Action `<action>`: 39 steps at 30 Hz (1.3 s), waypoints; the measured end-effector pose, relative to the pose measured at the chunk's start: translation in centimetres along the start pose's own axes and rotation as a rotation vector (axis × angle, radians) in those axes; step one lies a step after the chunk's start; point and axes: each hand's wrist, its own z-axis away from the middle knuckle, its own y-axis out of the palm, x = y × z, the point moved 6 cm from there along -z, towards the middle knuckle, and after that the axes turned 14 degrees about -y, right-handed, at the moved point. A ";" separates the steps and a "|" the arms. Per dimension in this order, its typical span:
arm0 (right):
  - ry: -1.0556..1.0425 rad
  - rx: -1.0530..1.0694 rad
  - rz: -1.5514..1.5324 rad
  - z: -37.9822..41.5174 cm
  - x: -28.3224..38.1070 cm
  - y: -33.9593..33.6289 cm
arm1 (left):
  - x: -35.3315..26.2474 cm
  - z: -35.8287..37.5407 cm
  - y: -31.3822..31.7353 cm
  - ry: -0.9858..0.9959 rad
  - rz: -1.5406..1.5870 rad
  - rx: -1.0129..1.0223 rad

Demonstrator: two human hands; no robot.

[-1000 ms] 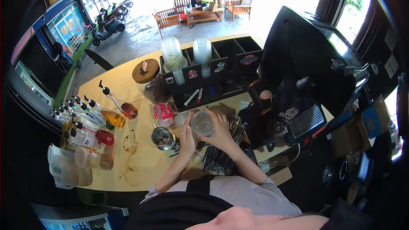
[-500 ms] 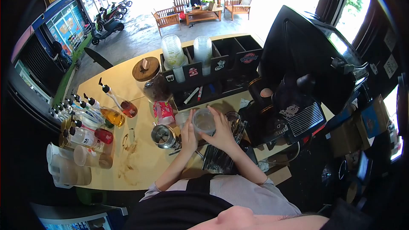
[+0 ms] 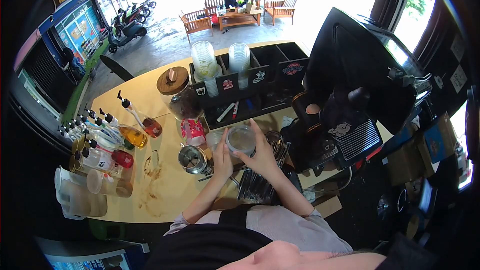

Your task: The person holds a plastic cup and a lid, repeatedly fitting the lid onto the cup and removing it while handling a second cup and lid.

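Between my two hands is a round clear plastic container point(image 3: 241, 140), its circular top facing up toward me. Against its left side press the fingers of my left hand point(image 3: 221, 158). My right hand point(image 3: 261, 156) curves round the right side, thumb at the near edge. Partly hidden behind my left fingers is another clear plastic container point(image 3: 215, 140). A metal pitcher point(image 3: 192, 159) stands left of my left wrist. Under my right forearm lies a dark tray point(image 3: 255, 187) with a wet-looking surface.
Pump bottles point(image 3: 131, 135) and plastic jugs point(image 3: 75, 197) line the left of the table. A wooden-lidded jar point(image 3: 177, 95), a pink packet point(image 3: 192, 132) and a black organizer with stacked cups point(image 3: 204, 60) stand ahead. To the right is a black coffee machine point(image 3: 345, 120).
My right fingers have shifted slightly on the container's rim, and its top tilts a little differently. The rest of the view has moved only slightly.
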 end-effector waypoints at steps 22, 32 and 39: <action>-0.147 -0.139 0.117 0.0 1.0 -0.1 | -0.6 -0.1 0.0 -0.050 -0.011 0.000; -0.017 -0.023 0.416 -0.5 1.4 -0.5 | 0.4 -0.6 0.6 -0.034 0.068 0.015; -0.128 -0.034 0.269 -0.6 1.3 -0.4 | 0.3 -0.5 0.5 -0.007 0.032 -0.011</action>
